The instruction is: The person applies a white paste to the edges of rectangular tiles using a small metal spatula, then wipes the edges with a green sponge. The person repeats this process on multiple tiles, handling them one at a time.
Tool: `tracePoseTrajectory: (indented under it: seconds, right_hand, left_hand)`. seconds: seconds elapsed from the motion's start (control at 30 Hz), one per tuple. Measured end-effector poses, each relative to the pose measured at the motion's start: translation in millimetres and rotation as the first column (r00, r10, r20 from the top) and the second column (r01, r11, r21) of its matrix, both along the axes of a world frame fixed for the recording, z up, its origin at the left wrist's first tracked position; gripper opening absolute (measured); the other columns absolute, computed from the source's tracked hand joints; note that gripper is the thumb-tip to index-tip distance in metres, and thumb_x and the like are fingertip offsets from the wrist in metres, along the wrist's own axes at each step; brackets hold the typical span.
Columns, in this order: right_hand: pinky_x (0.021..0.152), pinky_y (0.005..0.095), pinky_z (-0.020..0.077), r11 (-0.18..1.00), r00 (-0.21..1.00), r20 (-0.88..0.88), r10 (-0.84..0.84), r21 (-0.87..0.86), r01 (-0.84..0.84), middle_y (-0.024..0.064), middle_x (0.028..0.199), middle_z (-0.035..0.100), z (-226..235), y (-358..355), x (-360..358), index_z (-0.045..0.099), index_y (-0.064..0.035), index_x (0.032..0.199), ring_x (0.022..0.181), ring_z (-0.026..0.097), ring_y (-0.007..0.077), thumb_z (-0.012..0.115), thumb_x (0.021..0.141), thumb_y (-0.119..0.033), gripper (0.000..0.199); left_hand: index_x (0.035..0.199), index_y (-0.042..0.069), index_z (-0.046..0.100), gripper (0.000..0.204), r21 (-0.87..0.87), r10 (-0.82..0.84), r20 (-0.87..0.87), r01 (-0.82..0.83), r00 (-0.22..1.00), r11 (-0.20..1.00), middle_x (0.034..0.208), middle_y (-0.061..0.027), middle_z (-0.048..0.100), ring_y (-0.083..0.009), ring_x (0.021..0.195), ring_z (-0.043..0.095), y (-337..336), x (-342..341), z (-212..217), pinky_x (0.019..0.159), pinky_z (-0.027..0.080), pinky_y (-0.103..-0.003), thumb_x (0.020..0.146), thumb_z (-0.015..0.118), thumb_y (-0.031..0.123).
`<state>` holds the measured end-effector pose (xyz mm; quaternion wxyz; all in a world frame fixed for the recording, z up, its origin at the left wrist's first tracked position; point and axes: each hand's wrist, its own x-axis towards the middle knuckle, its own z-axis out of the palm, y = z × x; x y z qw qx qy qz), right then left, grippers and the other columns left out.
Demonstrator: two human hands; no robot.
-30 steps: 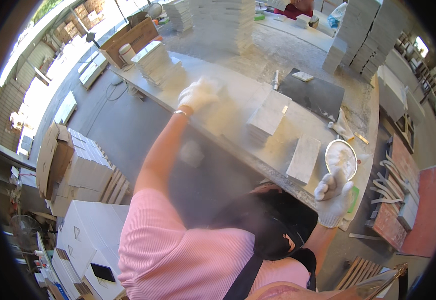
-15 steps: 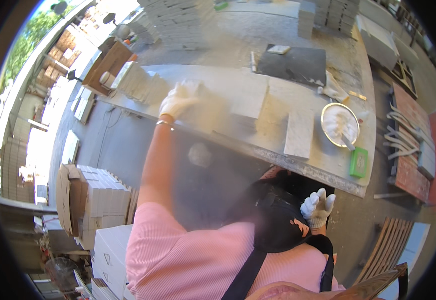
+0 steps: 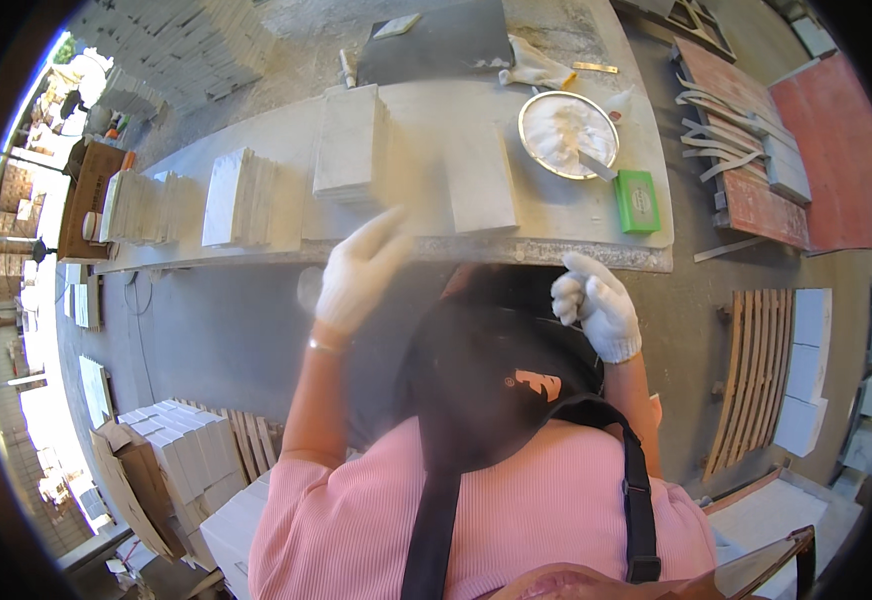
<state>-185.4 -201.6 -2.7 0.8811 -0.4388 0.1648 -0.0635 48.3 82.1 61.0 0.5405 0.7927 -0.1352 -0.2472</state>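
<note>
My left hand [image 3: 361, 272], in a white knit glove, hovers in front of the table edge with its fingers stretched out and nothing in it. Just beyond its fingertips is a stack of pale rectangular tiles [image 3: 347, 150]. To the right of that stack a single pale tile [image 3: 481, 185] lies flat on the dusty table [image 3: 286, 225]. My right hand [image 3: 601, 308], also gloved, is raised before my apron [image 3: 491, 375]. Its fingers are loosely bent and apart, with nothing visible between them. Nearest to it on the table are a green box [image 3: 638, 202] and a bowl of white powdery material [image 3: 568, 130] with a flat blade in it.
More tile rows [image 3: 236, 197] stand along the table's left. Farther back lie a black board [image 3: 436, 45] and a crumpled white glove [image 3: 536, 65]. White boxes [image 3: 191, 440] are stacked at lower left. A slatted wooden pallet [image 3: 751, 380] is on the right.
My left hand has drawn back from the dusty tile rows to the table's front edge. My right hand has risen toward the edge. The view has swung, and the dust haze is thinner.
</note>
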Motion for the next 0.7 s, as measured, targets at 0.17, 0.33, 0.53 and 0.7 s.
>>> tracePoseTrajectory:
  seconds: [0.17,0.33,0.53,0.7]
  right_hand:
    - [0.07,0.0282,0.0546,0.88,0.968,-0.245,0.058,-0.444,-0.166,0.0098,0.105,0.072,38,11,71,0.045,-0.0053,0.158,0.083,0.068,0.0153,0.063,0.102,-0.024,0.061]
    - [0.07,0.025,0.0536,0.826,0.93,-0.349,0.113,-0.487,-0.283,0.0058,0.104,0.071,33,26,91,0.041,-0.0104,0.162,0.084,0.067,0.0115,0.066,0.1,-0.016,0.068]
    - [0.079,0.0267,0.0561,0.871,0.918,-0.357,0.17,-0.382,-0.31,0.0108,0.121,0.071,34,34,76,0.047,-0.0117,0.159,0.097,0.069,0.0153,0.064,0.1,-0.012,0.062]
    - [0.077,0.0296,0.0589,0.997,0.937,-0.349,0.029,-0.059,-0.053,0.0135,0.122,0.071,36,43,71,0.06,-0.0037,0.142,0.098,0.072,0.0202,0.065,0.102,-0.019,0.043]
  left_hand:
    - [0.143,-0.001,0.06,0.055,0.116,-0.137,0.151,0.12,0.979,0.986,0.139,-0.0235,0.065,-0.0375,0.129,0.062,-52,11,-35,0.109,0.047,-0.039,0.098,0.062,0.03]
    - [0.139,-0.001,0.063,0.055,0.103,-0.054,0.059,0.047,0.997,0.994,0.139,-0.0239,0.065,-0.0379,0.13,0.061,-70,11,-42,0.109,0.046,-0.041,0.098,0.059,0.035]
    - [0.139,0.003,0.066,0.052,0.007,-0.104,-0.076,0.105,0.992,0.994,0.103,-0.0054,0.074,-0.01,0.074,0.064,-63,10,-16,0.068,0.054,-0.027,0.094,0.068,0.028]
    - [0.141,-0.001,0.063,0.055,-0.076,-0.067,-0.368,0.042,0.927,0.996,0.097,-0.0072,0.074,-0.0109,0.073,0.066,-53,-8,-3,0.069,0.055,-0.026,0.094,0.074,0.026]
